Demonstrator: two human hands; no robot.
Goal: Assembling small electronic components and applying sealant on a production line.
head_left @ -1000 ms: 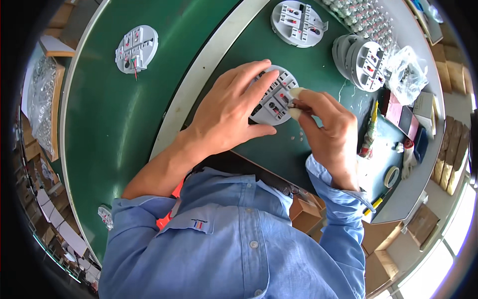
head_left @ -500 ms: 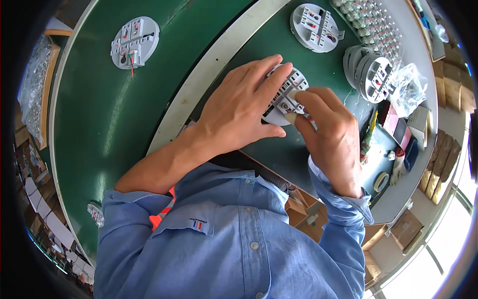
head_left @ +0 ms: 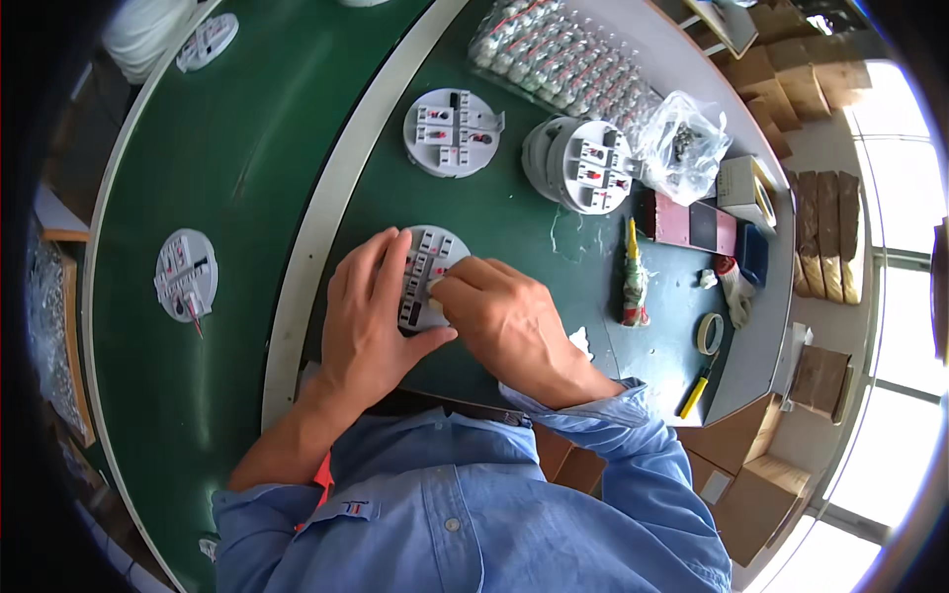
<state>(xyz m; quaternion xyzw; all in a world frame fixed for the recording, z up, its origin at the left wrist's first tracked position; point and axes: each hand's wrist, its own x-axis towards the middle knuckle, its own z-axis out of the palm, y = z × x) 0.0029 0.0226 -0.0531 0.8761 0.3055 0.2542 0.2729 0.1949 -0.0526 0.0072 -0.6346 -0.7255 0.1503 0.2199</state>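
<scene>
A round white plastic base (head_left: 433, 243) with small slotted blocks lies on the green worktop in front of me. My left hand (head_left: 366, 316) steadies it, with the fingers along its left side and the thumb by its near edge. My right hand (head_left: 509, 321) is closed, its fingertips pinched together and pressed at the right part of the base. Whatever sits between those fingertips is hidden. Farther off lies a similar base (head_left: 453, 133) with red and black parts on it. To its right is a stack of such bases (head_left: 593, 163).
A clear tray of small glassy parts (head_left: 563, 59) stands at the back, beside a plastic bag (head_left: 682, 148). At right lie a yellow-tipped tool (head_left: 635, 287), a tape roll (head_left: 708, 334) and a yellow-handled tool (head_left: 695, 395). Past a pale rail (head_left: 316, 227), another base (head_left: 186, 277) rests on green.
My view has shifted, showing more of the right side. The right hand has turned further over the base, covering more of its right part. The left hand keeps its hold.
</scene>
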